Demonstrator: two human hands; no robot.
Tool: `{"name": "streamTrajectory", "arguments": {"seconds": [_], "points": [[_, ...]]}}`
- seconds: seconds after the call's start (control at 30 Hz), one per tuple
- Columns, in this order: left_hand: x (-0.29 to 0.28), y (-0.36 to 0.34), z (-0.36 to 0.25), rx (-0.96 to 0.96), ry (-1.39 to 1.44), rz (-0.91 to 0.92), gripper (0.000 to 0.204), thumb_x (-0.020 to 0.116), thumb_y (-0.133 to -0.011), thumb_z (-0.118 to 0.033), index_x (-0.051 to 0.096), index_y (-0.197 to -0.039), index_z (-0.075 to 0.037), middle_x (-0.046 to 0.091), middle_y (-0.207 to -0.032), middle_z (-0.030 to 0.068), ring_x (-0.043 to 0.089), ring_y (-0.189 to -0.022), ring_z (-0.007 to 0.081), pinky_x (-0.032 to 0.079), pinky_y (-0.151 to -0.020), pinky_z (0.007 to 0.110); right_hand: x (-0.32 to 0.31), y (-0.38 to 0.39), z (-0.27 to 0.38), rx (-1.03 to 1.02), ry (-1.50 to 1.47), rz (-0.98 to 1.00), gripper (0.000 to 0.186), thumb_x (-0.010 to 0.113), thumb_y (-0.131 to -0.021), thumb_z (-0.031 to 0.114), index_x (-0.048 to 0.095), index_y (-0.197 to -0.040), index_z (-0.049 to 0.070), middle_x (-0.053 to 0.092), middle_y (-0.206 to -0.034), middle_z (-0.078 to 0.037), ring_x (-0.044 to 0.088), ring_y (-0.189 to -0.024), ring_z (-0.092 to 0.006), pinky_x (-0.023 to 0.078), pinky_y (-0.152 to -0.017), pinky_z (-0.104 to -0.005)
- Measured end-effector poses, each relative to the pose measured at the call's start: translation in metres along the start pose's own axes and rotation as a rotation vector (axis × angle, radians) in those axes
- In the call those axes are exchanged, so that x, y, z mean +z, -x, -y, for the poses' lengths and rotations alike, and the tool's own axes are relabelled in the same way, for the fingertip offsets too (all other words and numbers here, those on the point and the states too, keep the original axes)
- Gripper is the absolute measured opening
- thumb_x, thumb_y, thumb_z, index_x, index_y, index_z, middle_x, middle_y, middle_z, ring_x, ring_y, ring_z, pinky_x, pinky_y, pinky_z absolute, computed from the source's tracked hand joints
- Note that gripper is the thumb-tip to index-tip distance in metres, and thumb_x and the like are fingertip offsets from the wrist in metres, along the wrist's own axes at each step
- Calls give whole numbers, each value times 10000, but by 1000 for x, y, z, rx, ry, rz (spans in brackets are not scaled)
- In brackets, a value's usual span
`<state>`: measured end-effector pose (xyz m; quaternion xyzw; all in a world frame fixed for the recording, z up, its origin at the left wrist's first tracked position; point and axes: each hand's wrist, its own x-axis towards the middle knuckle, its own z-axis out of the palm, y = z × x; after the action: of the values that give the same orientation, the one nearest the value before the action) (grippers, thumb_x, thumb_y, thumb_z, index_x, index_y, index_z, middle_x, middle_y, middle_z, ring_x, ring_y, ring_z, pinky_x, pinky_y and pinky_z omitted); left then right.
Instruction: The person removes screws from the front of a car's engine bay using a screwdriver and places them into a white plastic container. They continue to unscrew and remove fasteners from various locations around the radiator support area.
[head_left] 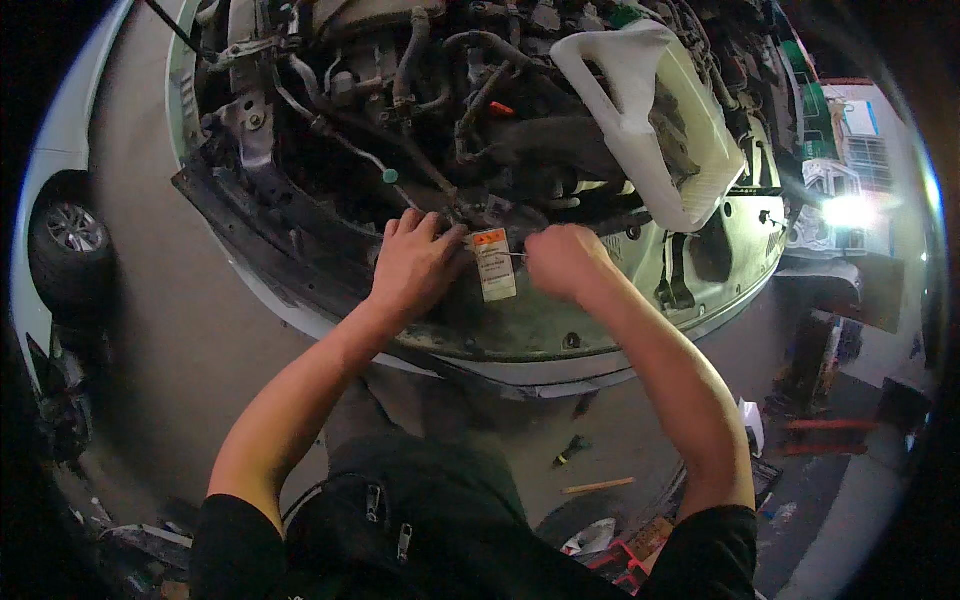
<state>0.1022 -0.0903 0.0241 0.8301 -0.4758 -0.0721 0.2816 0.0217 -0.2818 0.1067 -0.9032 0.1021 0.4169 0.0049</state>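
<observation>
My left hand (415,262) rests on the front edge of the open engine bay, its fingers stretched over dark metal parts near the middle. Its fingertips are partly hidden among these parts. My right hand (570,262) is closed in a fist around a tool with a thin metal shaft (512,254). The tool's handle is hidden in the fist, and the shaft points left toward my left hand. Between both hands is a white label with an orange top (496,275), and the shaft crosses in front of it. Where the shaft's tip ends is unclear.
A large whitish plastic part (610,85) lies over the engine bay's right side. Dark hoses (408,75) and a pipe with a green cap (390,176) are beyond my hands. Another car's wheel (72,238) stands left. A bright lamp (848,211) shines right. Tools and parts lie on the floor.
</observation>
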Motion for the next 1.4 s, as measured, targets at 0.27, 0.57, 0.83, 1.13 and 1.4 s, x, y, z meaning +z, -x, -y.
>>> {"name": "streamTrajectory", "arguments": {"seconds": [0.27, 0.57, 0.83, 1.13, 1.4], "points": [[2, 2, 5, 26, 66, -53, 346, 680, -797, -284, 637, -1094, -112, 596, -1040, 85, 522, -1001, 294, 404, -830, 423, -2, -6, 30, 231, -44, 36, 198, 596, -775, 123, 729, -907, 57, 703, -987, -144, 682, -910, -316, 553, -778, -415], [0, 3, 9, 36, 134, -107, 316, 684, -779, -287, 645, -1022, -89, 589, -977, 71, 526, -965, 265, 396, -804, 403, -14, -15, -10, 175, -280, 134, 344, 615, -881, 359, 696, -930, 28, 665, -927, -236, 649, -909, -381, 512, -787, -477], [2, 3, 12, 32, 90, -6, 385, 652, -830, -309, 625, -1145, -91, 589, -1093, 96, 515, -1036, 292, 398, -864, 429, 12, 1, 8, 300, -165, -168, 400, 590, -880, 440, 710, -789, 69, 675, -769, -168, 671, -759, -339, 526, -671, -458], [-33, -38, -28, -22, 151, -28, 355, 672, -813, -211, 616, -1122, -45, 587, -1073, 136, 515, -1032, 347, 411, -875, 435, 37, 71, -6, 266, -622, -552, 454, 562, -903, 440, 577, -759, 9, 623, -723, -219, 614, -700, -414, 484, -619, -500], [-31, -211, -168, 251, 274, -81, 225, 657, -817, -106, 640, -1031, -42, 637, -963, 144, 605, -941, 336, 479, -811, 417, 119, 163, -137, 23, -785, -666, 310, 641, -854, 291, 523, -743, 27, 575, -714, -163, 582, -693, -387, 445, -592, -466]]}}
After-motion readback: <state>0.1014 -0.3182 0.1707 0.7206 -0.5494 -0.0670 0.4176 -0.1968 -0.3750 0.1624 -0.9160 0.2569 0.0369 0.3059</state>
